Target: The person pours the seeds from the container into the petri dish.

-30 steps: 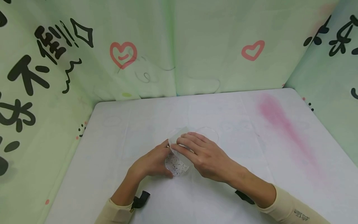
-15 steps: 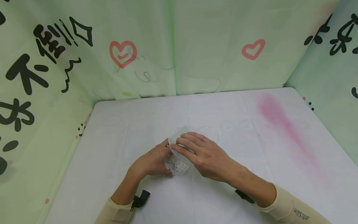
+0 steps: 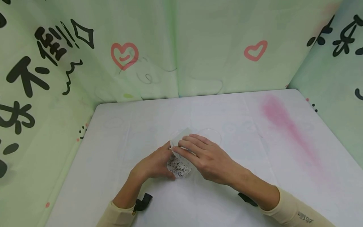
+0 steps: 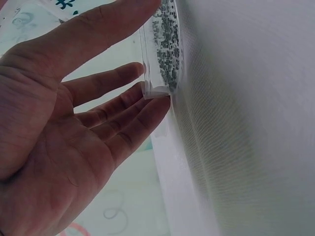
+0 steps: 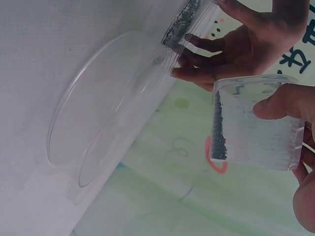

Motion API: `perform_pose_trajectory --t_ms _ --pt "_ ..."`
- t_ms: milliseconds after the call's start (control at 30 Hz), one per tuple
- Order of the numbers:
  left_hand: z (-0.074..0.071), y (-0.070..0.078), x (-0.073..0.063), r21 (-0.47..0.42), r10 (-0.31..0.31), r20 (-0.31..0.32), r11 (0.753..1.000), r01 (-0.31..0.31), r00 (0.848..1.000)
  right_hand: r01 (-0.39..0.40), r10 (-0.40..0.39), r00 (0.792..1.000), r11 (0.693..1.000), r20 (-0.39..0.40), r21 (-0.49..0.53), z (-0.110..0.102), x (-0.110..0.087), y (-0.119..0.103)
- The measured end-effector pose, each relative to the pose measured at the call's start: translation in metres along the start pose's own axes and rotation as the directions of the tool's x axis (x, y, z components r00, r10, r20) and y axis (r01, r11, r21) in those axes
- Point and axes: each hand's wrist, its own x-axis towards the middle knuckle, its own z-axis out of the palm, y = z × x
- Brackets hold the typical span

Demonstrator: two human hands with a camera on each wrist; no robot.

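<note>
- Leftmost, the left hand rests on the white worktop at about 7 o'clock from the table's middle, its fingers straight and relaxed, the tips touching the rim of a small round clear plastic dish of dark specks.
- Just at 1 o'clock from that dish, the right hand pinches a clear rectangular plastic tub between thumb and curled fingers, tilted over the speckled dish; dark grains line the tub's lower edge in the right wrist view.
- Further right, at 1 o'clock from the right hand, a second empty clear round dish lies flat on the worktop.
- Around it all stand pale green cloth walls with red hearts and black writing.
</note>
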Motion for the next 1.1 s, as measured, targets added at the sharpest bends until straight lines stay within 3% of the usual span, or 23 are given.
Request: perform_pose_trajectory --t_ms 733,1100 --pt "0.0006 0.0001 -0.0006 0.005 0.029 0.0 1.0 -0.029 1.0 0.024 -0.024 1.0 1.0 -0.002 -0.013 -0.0013 0.0017 -0.0013" --pt "0.0011 0.0 -0.0006 -0.002 0.016 -0.001 1.0 -0.016 1.0 0.042 -0.043 0.999 0.999 -0.019 -0.021 -0.0009 0.0023 -0.0017"
